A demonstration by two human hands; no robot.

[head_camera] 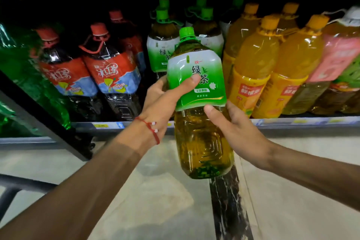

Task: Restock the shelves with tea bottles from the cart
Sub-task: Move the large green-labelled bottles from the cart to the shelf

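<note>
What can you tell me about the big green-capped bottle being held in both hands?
The held bottle is large, clear plastic, full of yellow-green tea, with a green cap and a white-to-green label in Chinese characters. It hangs slightly tilted, cap up, before the shelf edge. The left hand grips it at the label; the right hand holds its side just below.

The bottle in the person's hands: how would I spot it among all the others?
Find the shelf of big drink bottles, then its green-capped row between red-labelled bottles and orange bottles. Just in front, the green tea bottle is gripped by the left hand and right hand: the only one off the shelf.
</note>
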